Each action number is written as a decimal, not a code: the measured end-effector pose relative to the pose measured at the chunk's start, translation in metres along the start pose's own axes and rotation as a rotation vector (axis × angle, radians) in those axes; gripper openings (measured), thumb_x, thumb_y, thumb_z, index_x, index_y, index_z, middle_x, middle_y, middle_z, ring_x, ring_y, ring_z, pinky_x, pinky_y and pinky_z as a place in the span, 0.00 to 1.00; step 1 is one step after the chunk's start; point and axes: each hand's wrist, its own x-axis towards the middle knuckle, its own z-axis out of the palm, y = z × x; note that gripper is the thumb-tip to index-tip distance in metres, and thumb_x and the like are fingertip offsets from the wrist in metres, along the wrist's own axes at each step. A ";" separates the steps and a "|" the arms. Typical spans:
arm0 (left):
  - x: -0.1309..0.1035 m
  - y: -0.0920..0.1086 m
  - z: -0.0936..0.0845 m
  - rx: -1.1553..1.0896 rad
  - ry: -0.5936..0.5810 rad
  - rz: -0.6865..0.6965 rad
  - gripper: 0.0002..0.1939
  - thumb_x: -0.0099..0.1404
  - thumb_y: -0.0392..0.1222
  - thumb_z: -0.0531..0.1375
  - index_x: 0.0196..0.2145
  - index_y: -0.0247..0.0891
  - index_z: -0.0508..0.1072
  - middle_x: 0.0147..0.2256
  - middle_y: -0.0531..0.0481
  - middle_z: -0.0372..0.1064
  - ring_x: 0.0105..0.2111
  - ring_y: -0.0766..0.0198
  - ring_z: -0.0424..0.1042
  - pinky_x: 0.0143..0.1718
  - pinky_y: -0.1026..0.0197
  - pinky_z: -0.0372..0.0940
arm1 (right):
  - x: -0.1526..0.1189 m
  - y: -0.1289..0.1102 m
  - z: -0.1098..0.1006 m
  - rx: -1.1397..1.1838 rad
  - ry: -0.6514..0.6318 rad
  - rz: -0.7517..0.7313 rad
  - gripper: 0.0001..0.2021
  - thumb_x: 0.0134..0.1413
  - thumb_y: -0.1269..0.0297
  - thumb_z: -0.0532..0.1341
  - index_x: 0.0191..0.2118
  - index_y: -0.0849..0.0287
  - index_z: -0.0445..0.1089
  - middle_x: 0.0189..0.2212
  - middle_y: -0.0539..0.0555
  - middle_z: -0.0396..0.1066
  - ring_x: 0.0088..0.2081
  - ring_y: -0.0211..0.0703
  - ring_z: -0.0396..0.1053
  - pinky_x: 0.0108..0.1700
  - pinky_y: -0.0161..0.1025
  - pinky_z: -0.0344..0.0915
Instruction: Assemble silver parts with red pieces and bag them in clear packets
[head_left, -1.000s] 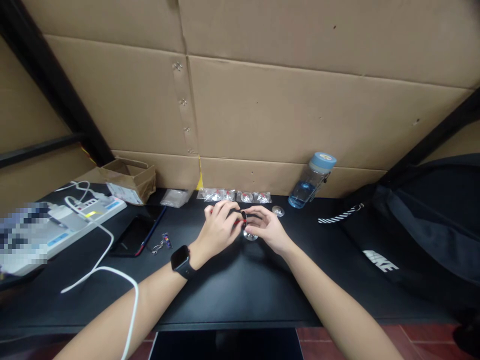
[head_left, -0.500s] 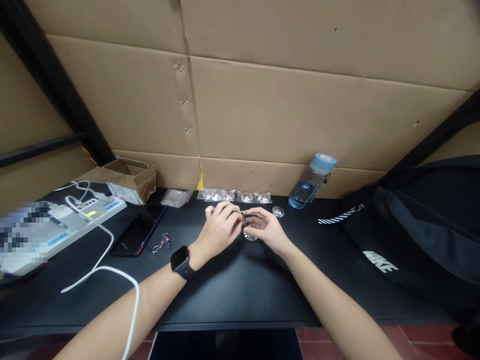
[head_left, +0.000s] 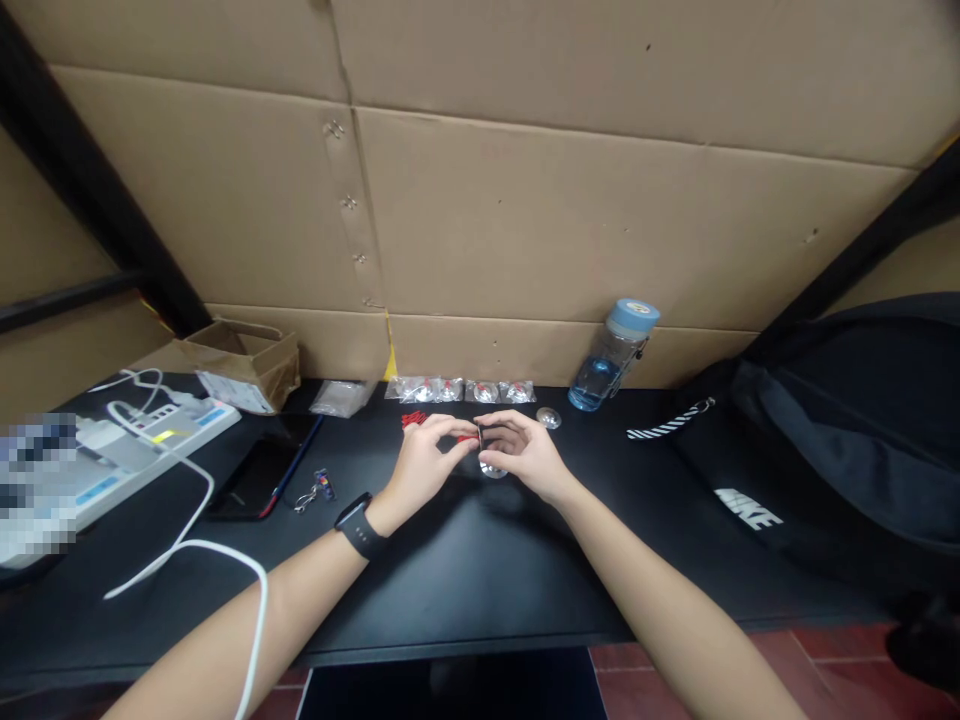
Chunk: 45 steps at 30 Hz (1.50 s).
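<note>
My left hand (head_left: 433,455) pinches a small red piece (head_left: 468,438) between thumb and fingers, at the side of a thin metal disc (head_left: 481,436) seen edge-on. From the other side, my right hand (head_left: 521,450) grips that disc with its fingers curled round it. Just beneath the hands lies a shiny round metal part (head_left: 493,470). Behind my left hand is a pile of red pieces (head_left: 413,419), partly covered by the fingers. Another silver disc (head_left: 549,418) rests to the right. Several bagged metal discs with red centres (head_left: 484,391) are lined up at the back.
Left of the hands are a phone (head_left: 264,468), a keychain (head_left: 324,486), a power strip (head_left: 202,425) with white cables, a cardboard box (head_left: 251,362) and plastic bags (head_left: 341,398). A water bottle (head_left: 606,362) and black backpack (head_left: 832,450) stand on the right.
My left hand has turned and its fingers have stretched toward the disc, with a red piece now showing at their tips. The red pile has come into sight. The whole view has shifted slightly.
</note>
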 end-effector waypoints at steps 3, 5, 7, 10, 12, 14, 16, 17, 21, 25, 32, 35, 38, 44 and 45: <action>0.000 -0.002 0.001 -0.014 0.001 -0.005 0.04 0.65 0.43 0.66 0.37 0.44 0.79 0.37 0.51 0.77 0.40 0.60 0.74 0.47 0.56 0.64 | 0.000 -0.001 0.002 -0.004 0.011 -0.005 0.25 0.41 0.66 0.76 0.48 0.54 0.72 0.53 0.58 0.74 0.48 0.47 0.75 0.47 0.44 0.73; -0.001 -0.002 0.001 0.009 -0.015 -0.001 0.04 0.66 0.44 0.65 0.36 0.44 0.79 0.37 0.51 0.76 0.42 0.59 0.73 0.48 0.56 0.64 | -0.001 -0.002 0.003 0.000 0.020 -0.006 0.25 0.41 0.66 0.76 0.48 0.54 0.72 0.52 0.58 0.74 0.48 0.47 0.75 0.47 0.44 0.73; -0.001 -0.001 0.001 0.047 -0.005 -0.001 0.04 0.66 0.44 0.64 0.36 0.43 0.79 0.40 0.50 0.74 0.44 0.58 0.72 0.50 0.54 0.63 | -0.001 -0.001 0.004 0.008 0.030 -0.008 0.25 0.40 0.66 0.76 0.47 0.54 0.72 0.52 0.58 0.74 0.48 0.47 0.76 0.47 0.44 0.73; -0.001 0.001 0.002 0.110 0.042 -0.005 0.04 0.66 0.43 0.63 0.36 0.43 0.79 0.44 0.48 0.69 0.48 0.57 0.69 0.53 0.52 0.62 | -0.001 0.000 0.005 0.016 0.050 -0.014 0.25 0.39 0.66 0.77 0.47 0.55 0.72 0.51 0.58 0.75 0.47 0.47 0.76 0.47 0.44 0.73; -0.002 0.003 0.003 0.127 0.054 -0.001 0.04 0.66 0.42 0.63 0.36 0.43 0.78 0.45 0.47 0.66 0.49 0.56 0.68 0.54 0.51 0.61 | -0.001 0.002 0.006 0.013 0.061 -0.014 0.25 0.39 0.66 0.77 0.46 0.55 0.72 0.51 0.58 0.75 0.47 0.47 0.76 0.47 0.43 0.73; -0.003 0.003 0.003 0.106 0.059 0.001 0.04 0.67 0.42 0.62 0.37 0.42 0.78 0.46 0.47 0.65 0.50 0.56 0.67 0.54 0.51 0.61 | -0.001 0.004 0.007 0.008 0.072 -0.016 0.25 0.38 0.66 0.77 0.46 0.55 0.72 0.52 0.58 0.75 0.47 0.48 0.76 0.47 0.43 0.73; -0.003 0.003 0.004 0.057 0.065 0.001 0.04 0.67 0.42 0.62 0.37 0.42 0.77 0.45 0.47 0.65 0.49 0.57 0.67 0.54 0.51 0.62 | -0.001 0.007 0.008 0.010 0.085 -0.022 0.26 0.37 0.66 0.77 0.45 0.55 0.72 0.52 0.58 0.75 0.47 0.48 0.76 0.48 0.44 0.73; -0.003 0.002 0.005 0.025 0.067 0.000 0.05 0.67 0.42 0.62 0.37 0.42 0.77 0.44 0.47 0.65 0.48 0.57 0.68 0.54 0.52 0.62 | -0.001 0.008 0.009 0.016 0.095 -0.026 0.26 0.36 0.66 0.77 0.45 0.55 0.72 0.52 0.58 0.75 0.47 0.49 0.76 0.48 0.44 0.73; -0.001 -0.002 0.009 -0.110 0.056 -0.042 0.06 0.67 0.43 0.62 0.37 0.40 0.78 0.42 0.47 0.65 0.45 0.59 0.69 0.53 0.55 0.64 | -0.002 0.009 0.012 0.074 0.132 -0.033 0.24 0.37 0.66 0.77 0.43 0.56 0.71 0.51 0.58 0.74 0.46 0.49 0.77 0.47 0.45 0.74; 0.000 -0.001 0.008 -0.109 0.059 -0.043 0.05 0.66 0.42 0.63 0.36 0.40 0.78 0.41 0.48 0.65 0.45 0.59 0.69 0.52 0.55 0.63 | -0.003 0.007 0.012 0.140 0.127 -0.012 0.24 0.38 0.66 0.77 0.43 0.55 0.71 0.52 0.56 0.73 0.45 0.46 0.77 0.49 0.46 0.74; -0.002 0.013 -0.003 0.248 0.082 0.052 0.04 0.67 0.42 0.63 0.37 0.44 0.78 0.45 0.47 0.67 0.49 0.54 0.65 0.53 0.49 0.55 | -0.003 0.006 0.009 0.171 0.074 0.011 0.25 0.39 0.66 0.77 0.45 0.54 0.70 0.54 0.57 0.72 0.46 0.47 0.77 0.51 0.48 0.74; -0.003 0.017 -0.004 0.289 0.074 0.073 0.04 0.68 0.42 0.62 0.38 0.45 0.78 0.46 0.47 0.67 0.50 0.53 0.64 0.52 0.49 0.54 | -0.003 0.006 0.010 0.171 0.054 0.025 0.25 0.39 0.66 0.77 0.45 0.53 0.70 0.54 0.57 0.72 0.46 0.48 0.77 0.50 0.48 0.75; -0.003 0.019 -0.005 0.299 0.055 0.100 0.05 0.69 0.42 0.61 0.39 0.45 0.77 0.46 0.47 0.67 0.50 0.54 0.64 0.51 0.49 0.54 | -0.004 0.005 0.009 0.155 0.049 0.008 0.25 0.39 0.67 0.77 0.45 0.54 0.71 0.53 0.57 0.73 0.46 0.47 0.76 0.50 0.46 0.74; -0.004 0.022 -0.008 0.419 0.050 0.180 0.05 0.68 0.40 0.60 0.37 0.44 0.77 0.47 0.45 0.68 0.52 0.50 0.62 0.50 0.47 0.52 | -0.003 0.005 0.010 0.061 0.073 0.002 0.25 0.38 0.67 0.77 0.44 0.54 0.71 0.51 0.57 0.75 0.46 0.48 0.76 0.48 0.46 0.74; -0.005 0.022 -0.008 0.426 0.055 0.179 0.04 0.68 0.40 0.60 0.37 0.43 0.76 0.47 0.45 0.68 0.52 0.50 0.62 0.50 0.47 0.52 | -0.003 0.005 0.010 0.048 0.079 0.000 0.25 0.37 0.67 0.77 0.44 0.54 0.71 0.51 0.57 0.75 0.46 0.48 0.76 0.47 0.46 0.74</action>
